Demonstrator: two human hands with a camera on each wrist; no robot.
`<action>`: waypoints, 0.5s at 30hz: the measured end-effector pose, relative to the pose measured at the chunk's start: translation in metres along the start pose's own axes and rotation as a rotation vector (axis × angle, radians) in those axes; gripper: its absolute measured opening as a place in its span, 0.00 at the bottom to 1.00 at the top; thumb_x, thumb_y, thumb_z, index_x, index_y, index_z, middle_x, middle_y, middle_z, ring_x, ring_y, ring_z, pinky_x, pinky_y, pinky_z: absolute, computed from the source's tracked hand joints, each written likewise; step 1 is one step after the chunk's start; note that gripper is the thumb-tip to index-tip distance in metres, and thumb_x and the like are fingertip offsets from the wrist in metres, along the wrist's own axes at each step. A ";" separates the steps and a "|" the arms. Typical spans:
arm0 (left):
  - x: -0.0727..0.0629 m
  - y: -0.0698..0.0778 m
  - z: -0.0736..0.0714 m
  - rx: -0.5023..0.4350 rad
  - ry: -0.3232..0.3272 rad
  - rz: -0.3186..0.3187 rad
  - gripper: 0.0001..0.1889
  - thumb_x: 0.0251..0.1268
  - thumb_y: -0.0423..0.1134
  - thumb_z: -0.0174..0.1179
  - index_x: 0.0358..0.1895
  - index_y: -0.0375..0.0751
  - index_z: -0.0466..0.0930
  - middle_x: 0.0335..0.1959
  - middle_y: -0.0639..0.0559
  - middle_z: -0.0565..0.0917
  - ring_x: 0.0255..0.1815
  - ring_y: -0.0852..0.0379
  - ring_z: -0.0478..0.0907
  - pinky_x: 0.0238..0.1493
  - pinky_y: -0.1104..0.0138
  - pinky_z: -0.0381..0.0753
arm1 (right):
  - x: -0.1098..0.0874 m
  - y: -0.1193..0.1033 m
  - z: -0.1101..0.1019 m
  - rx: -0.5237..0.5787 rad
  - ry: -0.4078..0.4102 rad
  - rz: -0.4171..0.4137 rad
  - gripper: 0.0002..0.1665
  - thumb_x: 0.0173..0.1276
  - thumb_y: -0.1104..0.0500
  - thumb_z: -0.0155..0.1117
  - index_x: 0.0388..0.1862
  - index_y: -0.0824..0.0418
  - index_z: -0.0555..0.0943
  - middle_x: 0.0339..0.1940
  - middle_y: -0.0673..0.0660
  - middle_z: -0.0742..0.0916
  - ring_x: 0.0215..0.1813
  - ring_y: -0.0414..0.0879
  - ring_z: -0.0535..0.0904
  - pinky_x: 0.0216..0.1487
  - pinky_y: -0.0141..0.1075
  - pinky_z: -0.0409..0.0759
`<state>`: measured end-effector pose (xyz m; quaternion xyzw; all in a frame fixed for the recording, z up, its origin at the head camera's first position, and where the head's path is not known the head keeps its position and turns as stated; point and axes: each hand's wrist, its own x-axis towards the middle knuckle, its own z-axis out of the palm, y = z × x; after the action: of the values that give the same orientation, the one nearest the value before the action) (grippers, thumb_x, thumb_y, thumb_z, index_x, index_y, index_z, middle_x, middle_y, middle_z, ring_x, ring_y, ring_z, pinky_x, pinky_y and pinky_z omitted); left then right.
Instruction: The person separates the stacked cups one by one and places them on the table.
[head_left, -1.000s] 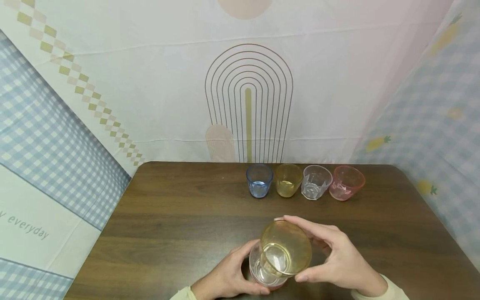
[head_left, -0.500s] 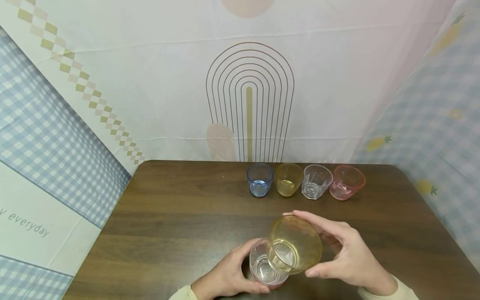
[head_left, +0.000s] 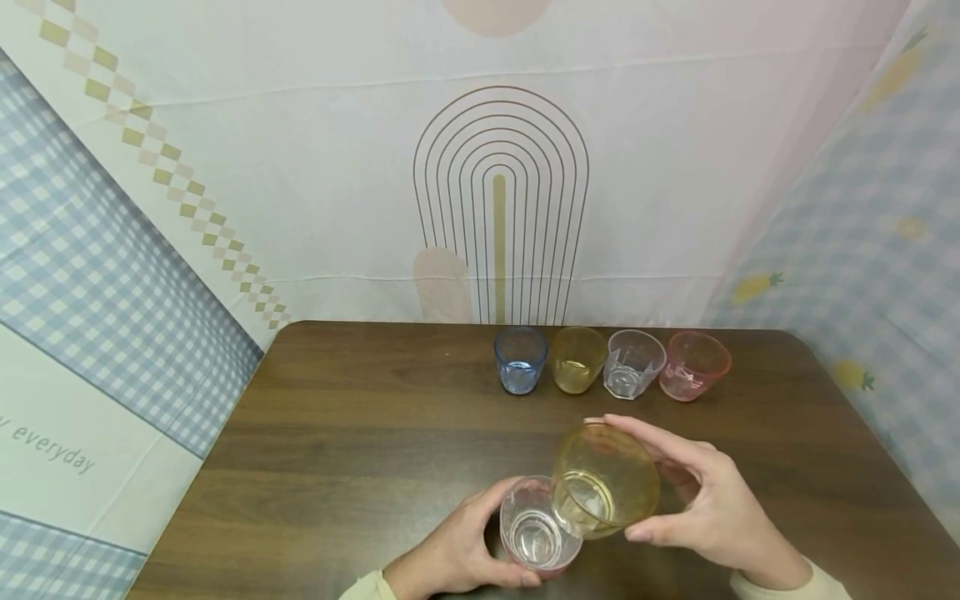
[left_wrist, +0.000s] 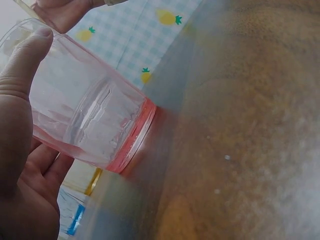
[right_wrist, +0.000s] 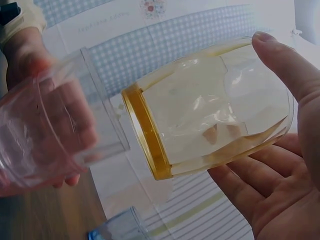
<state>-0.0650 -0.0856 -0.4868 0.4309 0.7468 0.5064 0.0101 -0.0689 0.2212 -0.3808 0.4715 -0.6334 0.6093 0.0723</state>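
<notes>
My left hand (head_left: 468, 542) grips a pink cup (left_wrist: 132, 140), low at the table's near side. A clear cup (head_left: 534, 533) sits nested inside it, its rim standing above the pink one in the right wrist view. My right hand (head_left: 705, 500) holds a transparent yellow cup (head_left: 618, 467) between thumb and fingers, tilted with its mouth toward the head camera. The yellow cup's amber base (right_wrist: 147, 135) is just outside the clear cup's rim in the right wrist view. In the head view it overlaps the clear cup's right side.
Along the back of the brown table (head_left: 360, 417) stand a blue cup (head_left: 520, 358), another yellow cup (head_left: 577, 358), another clear cup (head_left: 633, 362) and another pink cup (head_left: 693, 365), all upright. Patterned cloths (head_left: 337, 192) hang behind and at both sides.
My right hand has moved the yellow cup to the right and slightly away from me, off the clear cup, uncovering more of its inside. The left hand has stayed nearly still.
</notes>
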 end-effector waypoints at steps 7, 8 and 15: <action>0.000 0.000 0.000 -0.001 -0.008 0.001 0.51 0.51 0.41 0.87 0.79 0.46 0.67 0.71 0.49 0.83 0.69 0.56 0.83 0.73 0.63 0.81 | -0.012 0.002 -0.009 -0.017 0.056 0.073 0.58 0.45 0.82 0.81 0.76 0.87 0.62 0.77 0.67 0.80 0.75 0.47 0.81 0.75 0.30 0.78; 0.000 0.000 0.000 0.000 -0.007 -0.002 0.51 0.51 0.42 0.87 0.79 0.46 0.67 0.71 0.49 0.83 0.68 0.56 0.83 0.73 0.63 0.81 | -0.013 0.003 -0.010 -0.010 0.059 0.069 0.58 0.46 0.83 0.80 0.76 0.88 0.62 0.77 0.68 0.80 0.75 0.48 0.81 0.76 0.30 0.77; 0.000 -0.001 0.001 0.005 -0.005 0.004 0.51 0.50 0.42 0.87 0.78 0.46 0.67 0.70 0.49 0.83 0.68 0.56 0.83 0.73 0.63 0.81 | -0.017 0.005 -0.018 0.025 0.067 0.054 0.55 0.53 0.81 0.78 0.76 0.88 0.59 0.75 0.74 0.79 0.76 0.52 0.80 0.77 0.32 0.76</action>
<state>-0.0655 -0.0857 -0.4884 0.4338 0.7472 0.5034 0.0096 -0.0719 0.2441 -0.3907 0.4344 -0.6354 0.6344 0.0711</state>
